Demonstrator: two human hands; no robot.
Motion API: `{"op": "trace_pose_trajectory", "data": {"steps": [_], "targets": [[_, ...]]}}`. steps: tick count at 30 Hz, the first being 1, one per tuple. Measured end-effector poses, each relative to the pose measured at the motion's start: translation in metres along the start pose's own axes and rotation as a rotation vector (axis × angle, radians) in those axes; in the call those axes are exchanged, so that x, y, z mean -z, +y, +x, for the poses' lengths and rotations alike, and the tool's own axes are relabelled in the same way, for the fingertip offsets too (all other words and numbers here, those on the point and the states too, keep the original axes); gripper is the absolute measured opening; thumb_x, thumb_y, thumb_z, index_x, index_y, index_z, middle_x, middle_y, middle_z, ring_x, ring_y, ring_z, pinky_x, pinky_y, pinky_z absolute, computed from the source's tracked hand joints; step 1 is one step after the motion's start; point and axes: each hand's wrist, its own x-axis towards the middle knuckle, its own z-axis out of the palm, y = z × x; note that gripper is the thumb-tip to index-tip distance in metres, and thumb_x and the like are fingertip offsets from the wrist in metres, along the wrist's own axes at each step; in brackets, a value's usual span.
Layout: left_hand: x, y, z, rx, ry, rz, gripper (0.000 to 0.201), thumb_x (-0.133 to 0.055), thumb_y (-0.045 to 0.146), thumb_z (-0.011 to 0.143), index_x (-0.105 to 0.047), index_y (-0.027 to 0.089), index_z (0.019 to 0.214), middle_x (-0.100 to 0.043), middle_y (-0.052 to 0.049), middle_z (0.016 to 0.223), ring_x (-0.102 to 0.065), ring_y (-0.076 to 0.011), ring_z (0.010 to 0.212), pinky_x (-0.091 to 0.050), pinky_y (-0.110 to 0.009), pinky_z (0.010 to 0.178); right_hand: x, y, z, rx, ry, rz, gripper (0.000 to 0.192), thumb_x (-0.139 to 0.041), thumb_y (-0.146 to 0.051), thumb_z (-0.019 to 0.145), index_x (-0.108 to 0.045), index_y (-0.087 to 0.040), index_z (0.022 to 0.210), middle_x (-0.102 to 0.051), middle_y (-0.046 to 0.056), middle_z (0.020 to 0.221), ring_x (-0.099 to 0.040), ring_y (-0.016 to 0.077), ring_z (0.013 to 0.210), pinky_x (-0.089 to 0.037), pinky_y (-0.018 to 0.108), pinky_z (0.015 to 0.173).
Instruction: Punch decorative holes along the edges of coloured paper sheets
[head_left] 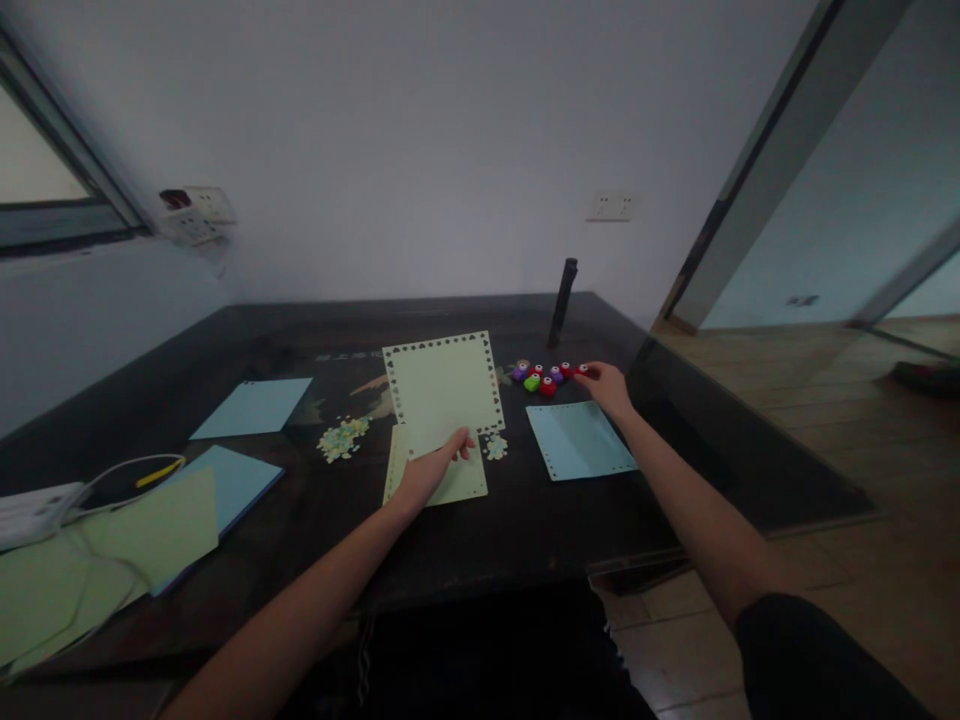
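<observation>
My left hand (435,465) grips the lower edge of a pale yellow-green paper sheet (442,385), holding it tilted up. Small punched shapes run along that sheet's edges. Beneath the hand lies a second yellow-green sheet (461,482), partly covered. At the right, my right hand (606,385) has its fingertips closed on a small red craft punch (583,370) with an eye-like dot on top. Beside it sit several similar punches (548,385) in red, purple and green. A light blue sheet (577,440) with holes near its edges lies just below the right hand.
Punched paper bits (343,438) are heaped left of centre, with a smaller pile (495,446) near the sheets. A black upright post (562,302) stands at the back. Blue sheets (255,407), green sheets (180,515) and a white cable (97,470) occupy the left of the dark table (495,550).
</observation>
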Motion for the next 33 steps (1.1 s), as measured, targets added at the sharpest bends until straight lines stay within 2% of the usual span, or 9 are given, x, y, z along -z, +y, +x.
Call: {"op": "trace_pose_trajectory", "data": {"steps": [6, 11, 14, 18, 19, 22, 24, 29, 33], "targets": [[-0.002, -0.002, 0.002, -0.005, -0.042, -0.031, 0.042, -0.04, 0.05, 0.081, -0.063, 0.023, 0.06, -0.062, 0.001, 0.064, -0.059, -0.0172, 0.068, -0.044, -0.028, 0.077, -0.02, 0.024, 0.002, 0.041, -0.102, -0.206, 0.026, -0.063, -0.026, 0.072, -0.068, -0.012, 0.093, -0.067, 0.012, 0.091, -0.06, 0.0216, 0.082, -0.043, 0.033, 0.075], [-0.003, 0.001, 0.0, -0.001, -0.058, -0.037, 0.038, -0.041, 0.047, 0.08, -0.063, 0.022, 0.061, -0.06, 0.001, 0.06, -0.058, -0.0167, 0.065, -0.044, -0.028, 0.077, -0.024, 0.02, 0.005, 0.095, -0.129, -0.281, 0.028, -0.066, -0.025, 0.07, -0.069, -0.011, 0.094, -0.065, 0.013, 0.093, -0.059, 0.0229, 0.084, -0.042, 0.034, 0.078], [-0.004, 0.001, 0.001, 0.004, -0.079, -0.032, 0.039, -0.04, 0.047, 0.08, -0.062, 0.023, 0.06, -0.06, 0.001, 0.06, -0.058, -0.017, 0.065, -0.045, -0.028, 0.077, -0.018, 0.01, 0.002, 0.151, -0.063, -0.289, 0.033, -0.068, -0.028, 0.069, -0.068, -0.011, 0.097, -0.064, 0.016, 0.096, -0.057, 0.0267, 0.09, -0.041, 0.039, 0.084], [-0.005, 0.001, 0.0, -0.015, -0.131, -0.011, 0.042, -0.039, 0.047, 0.081, -0.061, 0.023, 0.055, -0.062, 0.001, 0.06, -0.06, -0.0176, 0.067, -0.044, -0.029, 0.081, -0.008, -0.03, -0.025, 0.222, 0.024, -0.037, 0.027, -0.06, -0.034, 0.076, -0.068, -0.014, 0.092, -0.065, 0.014, 0.095, -0.057, 0.0259, 0.09, -0.041, 0.042, 0.085], [-0.005, 0.002, -0.001, -0.026, -0.134, -0.013, 0.041, -0.04, 0.046, 0.081, -0.061, 0.023, 0.054, -0.062, 0.001, 0.06, -0.061, -0.0177, 0.068, -0.044, -0.029, 0.081, -0.006, -0.044, -0.036, 0.244, -0.037, 0.083, 0.027, -0.057, -0.038, 0.079, -0.068, -0.016, 0.09, -0.066, 0.012, 0.091, -0.058, 0.0241, 0.086, -0.043, 0.041, 0.082], [-0.009, 0.003, -0.004, -0.067, -0.113, -0.044, 0.038, -0.045, 0.044, 0.08, -0.06, 0.023, 0.052, -0.062, 0.001, 0.058, -0.061, -0.018, 0.068, -0.046, -0.03, 0.082, -0.008, -0.087, -0.071, 0.228, -0.439, 0.459, 0.036, -0.048, -0.048, 0.083, -0.067, -0.018, 0.087, -0.067, 0.005, 0.075, -0.061, 0.0195, 0.072, -0.049, 0.035, 0.07], [-0.012, 0.003, -0.006, -0.079, -0.098, -0.066, 0.036, -0.049, 0.044, 0.078, -0.06, 0.023, 0.052, -0.063, 0.0, 0.058, -0.061, -0.0181, 0.066, -0.047, -0.03, 0.08, -0.013, -0.109, -0.09, 0.168, -0.558, 0.599, 0.036, -0.058, -0.051, 0.076, -0.068, -0.017, 0.083, -0.067, 0.004, 0.073, -0.061, 0.0192, 0.068, -0.05, 0.034, 0.065], [-0.015, -0.001, -0.007, -0.1, -0.111, -0.049, 0.031, -0.054, 0.043, 0.076, -0.061, 0.021, 0.054, -0.066, -0.003, 0.062, -0.063, -0.0192, 0.068, -0.048, -0.032, 0.081, -0.026, -0.123, -0.107, -0.02, -0.509, 0.857, 0.039, -0.073, -0.048, 0.06, -0.068, -0.017, 0.084, -0.071, 0.006, 0.082, -0.065, 0.0216, 0.074, -0.051, 0.039, 0.073], [-0.006, -0.004, -0.001, -0.141, 0.03, -0.099, 0.032, -0.054, 0.047, 0.076, -0.063, 0.017, 0.073, -0.069, -0.006, 0.076, -0.064, -0.021, 0.077, -0.049, -0.032, 0.075, -0.021, -0.113, -0.102, -0.056, -0.455, 0.856, 0.039, -0.075, -0.047, 0.058, -0.069, -0.017, 0.083, -0.072, 0.008, 0.085, -0.066, 0.0235, 0.078, -0.052, 0.041, 0.074]]}}
